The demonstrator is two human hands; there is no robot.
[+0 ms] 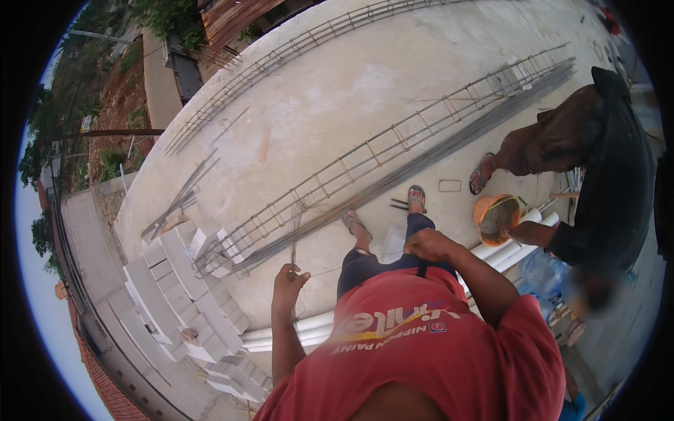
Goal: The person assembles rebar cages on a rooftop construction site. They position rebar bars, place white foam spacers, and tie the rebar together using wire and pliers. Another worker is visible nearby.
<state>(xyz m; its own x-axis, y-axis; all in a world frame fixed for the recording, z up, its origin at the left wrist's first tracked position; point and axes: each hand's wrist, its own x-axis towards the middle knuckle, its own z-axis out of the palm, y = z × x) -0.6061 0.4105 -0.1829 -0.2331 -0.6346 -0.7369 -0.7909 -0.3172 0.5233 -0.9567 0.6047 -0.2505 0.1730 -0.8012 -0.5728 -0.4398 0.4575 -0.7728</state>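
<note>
My left hand [290, 282] is closed round a bundle of thin tie wire [294, 242], whose loose strands fan out beyond the fist. A single strand of wire [330, 271] runs from it across to my right hand [430, 245], closed at my waist on the other end. Just beyond my hands lies a long rebar cage [342, 168] with rectangular stirrups. A bundle of straight steel rods [414, 160] lies along its near side. Near my sandalled feet, a loose stirrup [449, 185] rests on the concrete.
On the right, a person [597, 140] bends with a hand at an orange bucket [494, 217] of grey mix. White pipes [502, 256] and blue water jugs [542, 272] are nearby. Stacked pale blocks [175, 274] stand left. Another rebar cage [281, 59] follows the slab's far edge.
</note>
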